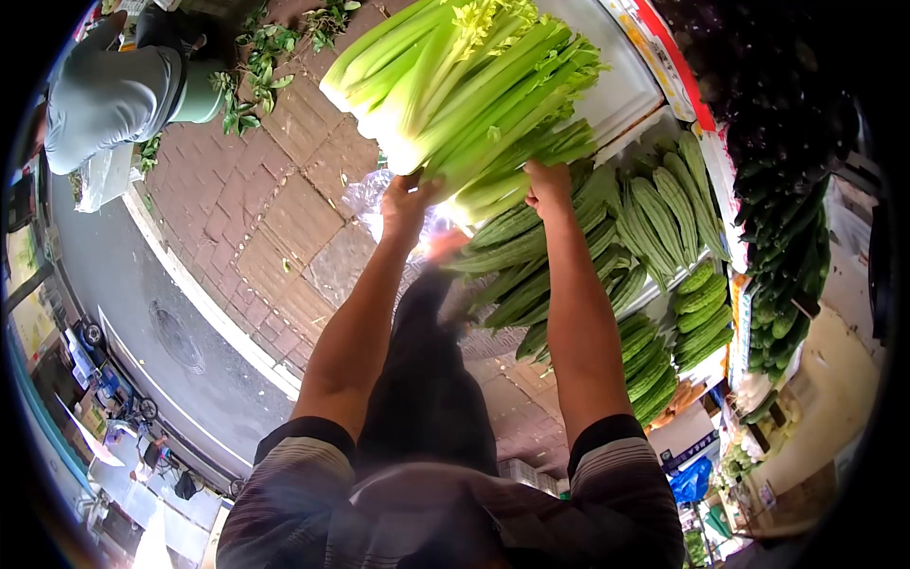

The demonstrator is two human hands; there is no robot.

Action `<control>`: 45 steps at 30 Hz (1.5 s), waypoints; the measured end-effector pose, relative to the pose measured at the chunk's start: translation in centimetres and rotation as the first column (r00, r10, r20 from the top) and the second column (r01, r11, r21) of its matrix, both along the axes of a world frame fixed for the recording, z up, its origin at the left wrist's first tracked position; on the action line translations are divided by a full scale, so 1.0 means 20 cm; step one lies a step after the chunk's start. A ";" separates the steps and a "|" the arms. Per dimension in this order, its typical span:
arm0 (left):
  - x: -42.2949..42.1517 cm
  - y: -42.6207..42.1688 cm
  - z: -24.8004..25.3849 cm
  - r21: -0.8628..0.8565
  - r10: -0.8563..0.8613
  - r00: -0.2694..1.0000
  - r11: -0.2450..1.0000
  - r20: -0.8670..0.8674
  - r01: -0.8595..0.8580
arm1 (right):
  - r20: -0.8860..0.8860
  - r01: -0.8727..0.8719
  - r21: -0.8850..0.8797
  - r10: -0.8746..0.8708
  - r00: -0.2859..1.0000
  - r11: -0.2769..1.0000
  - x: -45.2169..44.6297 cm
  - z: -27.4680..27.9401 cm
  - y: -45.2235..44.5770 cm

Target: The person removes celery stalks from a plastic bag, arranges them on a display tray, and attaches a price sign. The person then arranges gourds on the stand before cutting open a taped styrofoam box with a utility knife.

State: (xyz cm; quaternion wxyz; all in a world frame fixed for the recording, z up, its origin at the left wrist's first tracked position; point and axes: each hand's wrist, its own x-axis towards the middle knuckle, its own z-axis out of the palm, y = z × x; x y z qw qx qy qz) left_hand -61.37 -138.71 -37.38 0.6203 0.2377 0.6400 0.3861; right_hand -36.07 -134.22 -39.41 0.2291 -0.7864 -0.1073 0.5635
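A large sheaf of pale green celery fills the space at 12 o'clock, its cut ends toward 11 and its leafy tops toward 1, above a brick pavement. A person in a dark, striped short-sleeved top reaches both bare arms up to it. The left hand, at 11 o'clock, touches the stalks close to their cut ends; its fingertips are partly hidden, and how firmly it grips cannot be told. The right hand, between 1 and 2 o'clock, is curled closed, thumb and forefinger pinching the sheaf's lower edge.

Crumpled clear plastic lies just beside the left hand. Long ridged gourds are heaped near the right hand, between 2 and 3 o'clock, with shorter green gourds at 3. A pale tray sits at 1 o'clock, and dark purple produce at 2. At 10 o'clock, well apart, is another person in a grey top; leafy sprigs lie nearby, and a grey road runs past at 9.
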 end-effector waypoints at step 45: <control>-0.25 0.41 0.19 0.156 -0.176 0.577 0.864 -0.798 0.479 | -0.297 0.243 0.225 -0.171 0.939 0.944 -0.18 -0.13 -0.12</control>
